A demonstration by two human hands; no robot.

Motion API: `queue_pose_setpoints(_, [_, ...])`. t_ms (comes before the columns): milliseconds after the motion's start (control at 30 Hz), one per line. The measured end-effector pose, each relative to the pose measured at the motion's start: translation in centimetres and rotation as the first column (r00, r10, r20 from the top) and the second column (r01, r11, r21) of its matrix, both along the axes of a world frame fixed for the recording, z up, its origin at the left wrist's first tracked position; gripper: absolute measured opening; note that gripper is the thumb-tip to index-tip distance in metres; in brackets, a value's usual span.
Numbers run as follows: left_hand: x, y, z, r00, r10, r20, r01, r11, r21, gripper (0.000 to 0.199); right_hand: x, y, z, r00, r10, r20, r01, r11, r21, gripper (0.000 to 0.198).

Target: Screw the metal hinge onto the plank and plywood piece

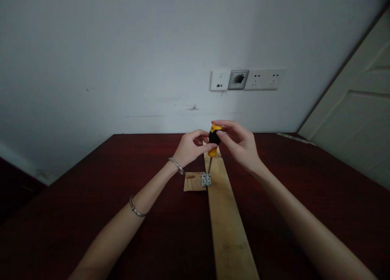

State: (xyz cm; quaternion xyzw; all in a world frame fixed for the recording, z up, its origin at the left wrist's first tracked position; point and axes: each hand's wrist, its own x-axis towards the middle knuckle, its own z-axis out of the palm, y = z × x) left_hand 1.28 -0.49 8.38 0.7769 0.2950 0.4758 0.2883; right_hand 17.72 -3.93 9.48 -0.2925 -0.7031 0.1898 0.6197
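Note:
A yellow and black screwdriver (214,137) stands nearly upright over a metal hinge (206,179), its tip at the hinge's upper right part. My right hand (240,144) grips the top of the handle between thumb and fingers. Lower on the handle, my left hand (192,146) pinches it from the left side. The hinge bridges a small square wood piece (193,182) and a long wooden board (228,219). Whether a screw sits under the tip is too small to tell.
Board and square piece lie on a dark red tabletop (146,231). Behind it rises a white wall with several socket plates (265,79). A pale panelled door (362,97) stands at the right. A thin strip (295,138) lies at the table's back right.

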Motion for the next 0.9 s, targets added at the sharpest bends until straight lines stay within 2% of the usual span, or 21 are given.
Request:
queue_pose_setpoints(133, [0.3, -0.3, -0.3, 0.999, 0.032, -0.036, -0.030, 0.997, 0.064, 0.028, -0.2, 0.2, -0.1, 0.998, -0.065, -0.003, 0.065, 0.998, 0.008, 0.028])
queue_pose_setpoints(233, [0.3, -0.3, -0.5, 0.997, 0.032, -0.069, -0.026, 0.997, 0.078, 0.029, -0.2, 0.1, 0.0, 0.995, -0.096, 0.025, 0.096, 0.995, 0.014, 0.026])
queue_pose_setpoints(367, [0.2, -0.1, -0.8, 0.996, 0.039, -0.077, -0.034, 0.997, 0.074, 0.026, 0.3, -0.1, 0.4, 0.999, -0.018, 0.042, 0.017, 1.000, 0.017, 0.025])
queue_pose_setpoints(467, [0.1, 0.2, -0.9, 0.996, -0.018, -0.085, 0.024, 0.997, 0.072, 0.022, 0.7, 0.0, 0.6, 0.997, 0.051, 0.063, -0.051, 0.999, -0.011, 0.026])
queue_pose_setpoints(600, [0.0, 0.4, -0.9, 0.992, -0.069, -0.106, 0.075, 0.996, 0.057, 0.020, 0.4, 0.3, 0.3, 1.000, 0.003, 0.018, -0.003, 1.000, -0.020, 0.023])
queue_pose_setpoints(667, [-0.1, 0.4, -0.7, 0.988, -0.079, -0.130, 0.085, 0.995, 0.046, 0.027, 0.1, 0.4, 0.0, 1.000, -0.010, -0.014, 0.010, 1.000, -0.010, 0.023])
queue_pose_setpoints(767, [-0.7, 0.4, -0.2, 0.969, -0.128, -0.212, 0.134, 0.991, 0.012, 0.049, -0.3, 0.4, -0.3, 0.999, 0.017, -0.050, -0.018, 1.000, -0.016, 0.023])
queue_pose_setpoints(833, [-1.6, 0.7, 0.2, 0.914, -0.228, -0.336, 0.224, 0.973, -0.053, 0.064, -0.2, 0.2, -0.2, 0.997, 0.059, -0.055, -0.061, 0.998, -0.035, 0.019])
queue_pose_setpoints(900, [-2.9, 1.4, 0.3, 0.818, -0.320, -0.478, 0.281, 0.947, -0.154, 0.070, 0.0, 0.0, 0.0, 0.992, 0.113, -0.055, -0.117, 0.991, -0.068, 0.017])
